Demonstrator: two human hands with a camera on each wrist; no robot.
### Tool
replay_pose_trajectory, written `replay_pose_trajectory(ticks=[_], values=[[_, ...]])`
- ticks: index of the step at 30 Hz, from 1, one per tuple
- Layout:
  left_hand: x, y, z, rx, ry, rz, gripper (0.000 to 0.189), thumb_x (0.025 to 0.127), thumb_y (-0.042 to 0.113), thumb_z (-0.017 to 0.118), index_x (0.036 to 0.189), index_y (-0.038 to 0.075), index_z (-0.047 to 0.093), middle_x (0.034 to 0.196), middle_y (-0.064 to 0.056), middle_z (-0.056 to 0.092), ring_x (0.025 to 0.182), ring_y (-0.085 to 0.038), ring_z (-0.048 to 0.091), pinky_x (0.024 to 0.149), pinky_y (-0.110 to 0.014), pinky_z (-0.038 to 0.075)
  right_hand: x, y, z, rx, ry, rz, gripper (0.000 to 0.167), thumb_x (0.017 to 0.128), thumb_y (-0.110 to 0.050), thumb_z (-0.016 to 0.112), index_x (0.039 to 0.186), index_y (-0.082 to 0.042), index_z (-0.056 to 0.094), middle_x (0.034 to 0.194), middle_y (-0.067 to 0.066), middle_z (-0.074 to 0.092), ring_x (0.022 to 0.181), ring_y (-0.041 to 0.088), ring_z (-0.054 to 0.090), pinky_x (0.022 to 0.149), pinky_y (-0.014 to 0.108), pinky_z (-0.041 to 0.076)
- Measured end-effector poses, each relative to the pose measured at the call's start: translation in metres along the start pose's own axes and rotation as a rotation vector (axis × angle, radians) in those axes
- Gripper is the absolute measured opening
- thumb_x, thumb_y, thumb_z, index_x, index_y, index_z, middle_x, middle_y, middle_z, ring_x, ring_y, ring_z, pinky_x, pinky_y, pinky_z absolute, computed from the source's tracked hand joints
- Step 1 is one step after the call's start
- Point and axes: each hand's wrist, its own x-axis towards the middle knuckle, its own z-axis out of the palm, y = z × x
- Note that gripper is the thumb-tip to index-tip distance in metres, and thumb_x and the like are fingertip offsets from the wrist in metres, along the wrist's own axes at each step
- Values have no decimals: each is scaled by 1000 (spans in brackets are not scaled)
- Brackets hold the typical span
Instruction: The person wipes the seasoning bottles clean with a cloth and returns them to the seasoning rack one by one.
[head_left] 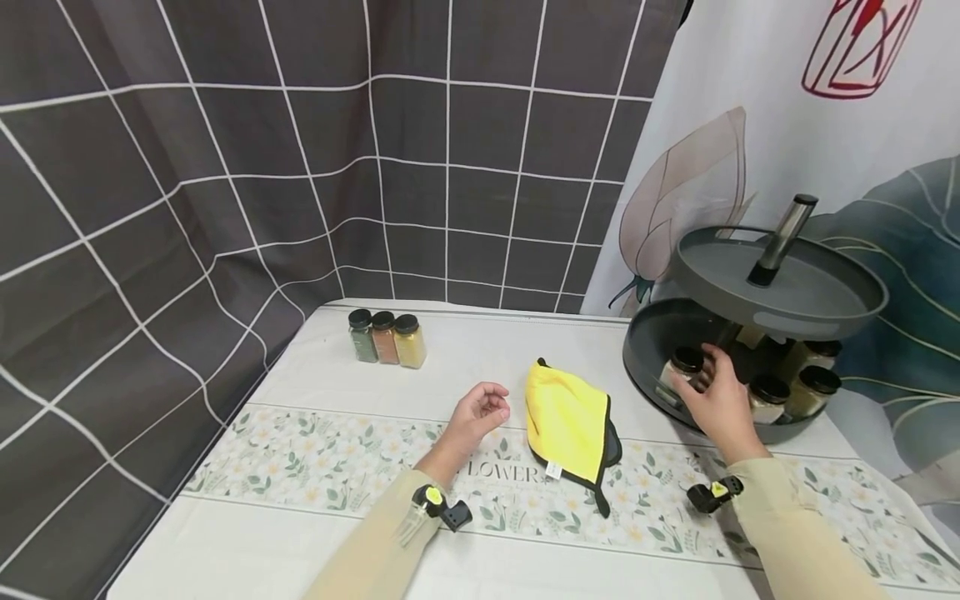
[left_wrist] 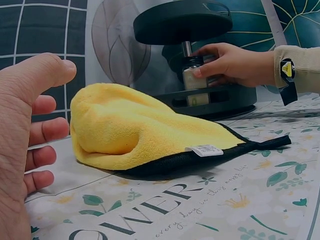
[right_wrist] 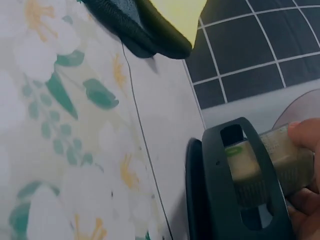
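Note:
My right hand (head_left: 717,402) grips a spice jar (head_left: 670,389) with a black lid and pale contents, thumb on one side and fingers on the other. The jar stands inside the front left rim of the lower tier of a grey two-tier turntable rack (head_left: 647,367). In the right wrist view its lower part shows through a slot in the tier wall (right_wrist: 220,175). My left hand (head_left: 480,414), fingers loosely curled, holds nothing beside a folded yellow cloth (head_left: 566,421) with black edging.
Several more black-lidded jars (head_left: 813,387) stand on the right of the lower tier, under the bare upper tray (head_left: 825,287). Three jars with green, orange and yellow spices (head_left: 386,342) stand in a row at the back left. A dark grid curtain (head_left: 487,200) hangs behind the table.

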Motion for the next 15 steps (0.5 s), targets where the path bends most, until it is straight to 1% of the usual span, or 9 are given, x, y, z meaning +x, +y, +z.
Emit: replay_pose_trajectory(ticks=[4, 5, 7, 9, 10, 11, 12, 14, 15], values=[[0, 0, 0, 1, -9, 1, 38, 94, 4, 60, 128, -12, 52, 101, -6, 59, 97, -19, 55, 89, -23, 47, -4, 6, -6, 2, -60, -5, 82, 101, -37, 61, 157, 4, 17, 130, 32, 51, 109, 44, 56, 83, 56, 50], [0, 0, 0, 0, -11, 7, 38, 95, 4, 60, 128, -13, 51, 101, -7, 59, 96, -19, 55, 89, -23, 47, -5, 7, -8, 1, -80, -4, 83, 101, -38, 60, 157, 5, 16, 132, 34, 50, 112, 47, 55, 85, 59, 50], [0, -1, 0, 2, -12, 17, 37, 95, 4, 60, 127, -14, 51, 100, -7, 59, 96, -20, 55, 88, -23, 47, -7, 8, -13, -5, -108, -8, 85, 101, -40, 61, 156, 8, 17, 139, 39, 45, 121, 53, 50, 96, 68, 43], [0, -1, 0, 3, -14, 24, 37, 95, 3, 59, 126, -14, 51, 100, -8, 59, 96, -20, 55, 88, -23, 47, -9, 9, -18, -24, -136, 3, 86, 101, -41, 59, 155, 9, 17, 142, 42, 41, 125, 56, 46, 99, 72, 37], [0, -1, 1, 7, -14, 22, 37, 95, 4, 59, 126, -14, 51, 100, -8, 59, 96, -20, 55, 88, -23, 47, -10, 10, -21, -30, -149, 9, 87, 101, -43, 59, 155, 10, 16, 142, 43, 40, 126, 57, 45, 103, 74, 31], [0, -1, 1, 9, -14, 24, 36, 95, 4, 59, 125, -14, 51, 100, -8, 59, 96, -20, 55, 88, -23, 47, -10, 11, -23, -41, -160, 14, 87, 101, -44, 58, 155, 11, 16, 142, 43, 39, 127, 57, 43, 103, 75, 30], [0, -1, 1, 12, -13, 19, 36, 95, 4, 59, 126, -13, 52, 100, -8, 59, 96, -19, 55, 88, -23, 47, -11, 12, -25, -51, -167, 19, 87, 101, -44, 57, 155, 12, 16, 143, 44, 38, 127, 58, 43, 104, 75, 30], [-1, 0, 1, 20, -14, 11, 37, 95, 5, 59, 127, -13, 52, 101, -7, 59, 97, -19, 55, 89, -23, 46, -11, 15, -30, -58, -191, 36, 88, 102, -44, 56, 155, 12, 14, 144, 44, 35, 128, 58, 41, 101, 74, 36], [-1, 0, 0, 22, -15, 7, 38, 95, 5, 60, 127, -13, 52, 101, -7, 59, 97, -18, 55, 90, -23, 46, -11, 17, -33, -59, -202, 42, 89, 102, -45, 56, 155, 12, 13, 145, 45, 34, 129, 59, 40, 101, 73, 37]])
